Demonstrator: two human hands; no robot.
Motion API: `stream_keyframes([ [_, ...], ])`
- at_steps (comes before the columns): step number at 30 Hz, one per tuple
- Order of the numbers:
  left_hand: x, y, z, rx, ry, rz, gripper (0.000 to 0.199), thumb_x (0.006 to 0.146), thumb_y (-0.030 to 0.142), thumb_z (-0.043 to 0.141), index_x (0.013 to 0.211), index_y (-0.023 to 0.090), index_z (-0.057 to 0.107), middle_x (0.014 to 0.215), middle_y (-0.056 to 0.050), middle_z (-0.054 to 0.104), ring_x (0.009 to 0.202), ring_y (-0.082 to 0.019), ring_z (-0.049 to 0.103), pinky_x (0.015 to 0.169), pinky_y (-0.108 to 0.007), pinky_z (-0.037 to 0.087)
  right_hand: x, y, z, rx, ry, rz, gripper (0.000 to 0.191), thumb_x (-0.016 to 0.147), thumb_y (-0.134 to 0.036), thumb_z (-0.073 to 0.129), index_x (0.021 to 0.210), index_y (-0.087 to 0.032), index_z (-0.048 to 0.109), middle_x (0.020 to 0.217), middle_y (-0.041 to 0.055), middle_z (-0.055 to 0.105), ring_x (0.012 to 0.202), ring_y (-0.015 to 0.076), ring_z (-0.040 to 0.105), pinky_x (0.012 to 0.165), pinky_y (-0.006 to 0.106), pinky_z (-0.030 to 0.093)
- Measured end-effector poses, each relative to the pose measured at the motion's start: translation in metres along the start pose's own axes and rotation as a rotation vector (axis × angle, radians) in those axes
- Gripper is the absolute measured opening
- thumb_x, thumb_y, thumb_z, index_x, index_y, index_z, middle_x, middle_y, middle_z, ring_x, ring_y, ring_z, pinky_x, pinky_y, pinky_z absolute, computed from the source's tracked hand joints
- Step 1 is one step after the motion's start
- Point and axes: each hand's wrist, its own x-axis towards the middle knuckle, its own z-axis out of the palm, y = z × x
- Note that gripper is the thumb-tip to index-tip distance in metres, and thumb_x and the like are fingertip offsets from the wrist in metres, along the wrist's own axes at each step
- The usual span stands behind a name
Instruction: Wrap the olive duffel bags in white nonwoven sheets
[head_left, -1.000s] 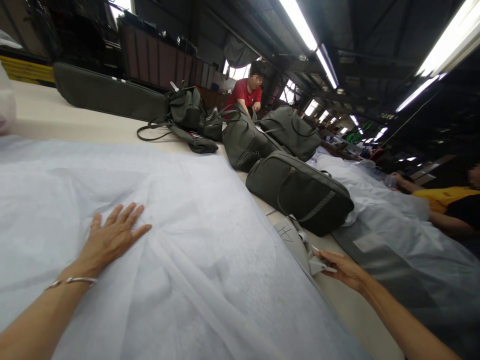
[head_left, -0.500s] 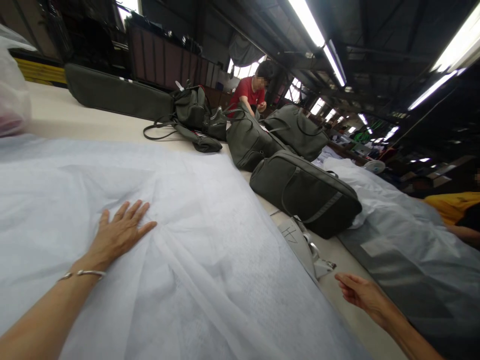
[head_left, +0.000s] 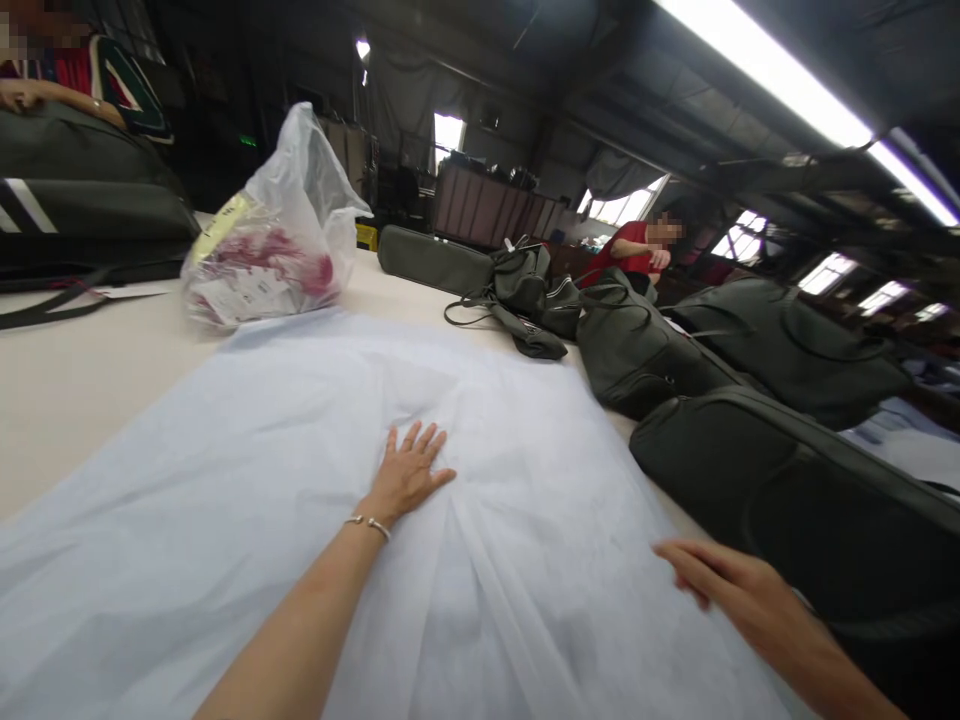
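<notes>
A large white sheet of thin, cloth-like material [head_left: 300, 440] lies wrinkled over the table in front of me. My left hand [head_left: 411, 472] rests palm down near its middle, fingers spread, with a metal bangle at the wrist. Folds run from under this hand towards me. My right hand [head_left: 720, 580], slightly blurred, is over the sheet's right edge with its fingers curled together; nothing shows in them. Beside it is a dark green bag [head_left: 810, 510], the nearest of several.
A clear plastic bag [head_left: 270, 260] with red and white contents stands at the sheet's far left corner. More dark bags [head_left: 637, 340] line the right side. A flat dark case [head_left: 439, 262] lies behind. One person [head_left: 626, 250] is at the far side, another [head_left: 127, 85] at far left.
My view has swung left, bringing the plastic bag and a second person into sight. My left hand stays flat on the sheet. My right hand has come from beyond the sheet's edge to over it.
</notes>
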Motion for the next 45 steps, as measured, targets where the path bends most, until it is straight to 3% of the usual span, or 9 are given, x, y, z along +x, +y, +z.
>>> stream_keyframes([
  [3,-0.001,-0.001,0.004,-0.015,0.013,0.005,0.066,0.093,0.063,0.039,0.148,0.027,0.037,0.158,-0.005,0.033,0.148,-0.031,0.021,0.117,-0.066,0.013,0.078,-0.103,0.074,0.079,-0.15,-0.263,0.026,0.084,-0.049,0.057,0.077,-0.03,0.073,0.071,0.0009,0.068,0.06,0.0186,0.059,0.061,0.033,0.051],
  [6,-0.001,-0.003,0.007,-0.023,0.032,0.007,0.069,0.092,0.066,0.036,0.148,0.027,0.036,0.158,-0.005,0.033,0.148,-0.031,0.021,0.117,-0.066,0.012,0.154,-0.181,0.145,0.108,-0.224,-0.347,0.021,0.083,-0.037,0.058,0.074,-0.022,0.07,0.068,-0.0015,0.068,0.053,0.0106,0.054,0.054,0.024,0.046],
  [9,-0.001,-0.002,0.009,-0.026,0.044,0.005,0.07,0.092,0.068,0.035,0.149,0.028,0.035,0.158,-0.005,0.032,0.148,-0.032,0.02,0.117,-0.066,0.011,0.215,-0.214,0.193,0.086,-0.217,-0.337,0.019,0.083,-0.029,0.057,0.073,-0.019,0.07,0.065,-0.0014,0.067,0.05,0.0079,0.051,0.05,0.02,0.042],
  [12,-0.002,-0.001,0.009,-0.032,0.039,-0.001,0.07,0.091,0.068,0.034,0.149,0.028,0.035,0.158,-0.005,0.032,0.148,-0.032,0.02,0.117,-0.067,0.011,0.255,-0.218,0.219,0.044,-0.216,-0.313,0.015,0.082,-0.026,0.06,0.082,-0.017,0.072,0.062,-0.001,0.066,0.05,0.0081,0.052,0.05,0.019,0.042],
  [17,-0.002,0.001,0.01,-0.056,0.058,-0.005,0.073,0.091,0.071,0.029,0.148,0.026,0.036,0.158,-0.005,0.032,0.148,-0.031,0.018,0.117,-0.067,0.009,0.281,-0.209,0.232,-0.043,-0.217,-0.251,0.039,0.078,-0.019,0.066,0.116,-0.016,0.061,0.056,-0.0044,0.064,0.047,0.0088,0.05,0.05,0.02,0.042],
  [28,-0.002,0.002,0.002,-0.081,0.019,-0.015,0.074,0.09,0.072,0.031,0.149,0.027,0.035,0.159,-0.005,0.031,0.148,-0.032,0.018,0.117,-0.067,0.011,0.306,-0.195,0.236,-0.267,-0.257,-0.201,0.027,0.071,-0.026,0.073,0.094,-0.018,0.061,0.063,0.0002,0.068,0.053,0.0125,0.059,0.054,0.023,0.044],
  [35,-0.002,0.001,0.008,-0.062,0.035,-0.008,0.073,0.09,0.071,0.031,0.149,0.028,0.034,0.159,-0.004,0.03,0.149,-0.032,0.017,0.118,-0.066,0.01,0.31,-0.185,0.225,-0.378,-0.08,-0.149,0.064,0.056,-0.057,0.083,0.102,-0.017,0.062,0.105,0.0155,0.07,0.103,0.0324,0.064,0.085,0.042,0.048],
  [41,-0.002,0.001,0.007,-0.08,0.045,-0.01,0.071,0.091,0.071,0.033,0.149,0.029,0.035,0.158,-0.005,0.032,0.148,-0.032,0.018,0.118,-0.067,0.008,0.304,-0.183,0.219,-0.253,0.13,-0.153,0.066,0.092,-0.063,0.037,0.135,-0.013,0.048,0.13,0.0196,0.059,0.119,0.0296,0.057,0.098,0.041,0.044],
  [45,-0.003,0.002,0.005,-0.061,0.029,-0.007,0.072,0.091,0.071,0.031,0.15,0.028,0.034,0.158,-0.005,0.031,0.149,-0.032,0.017,0.118,-0.067,0.01,0.296,-0.198,0.238,-0.224,0.211,-0.411,0.065,0.098,-0.057,0.02,0.151,-0.02,0.026,0.16,0.0118,0.025,0.146,0.0287,0.022,0.117,0.049,0.02],
])
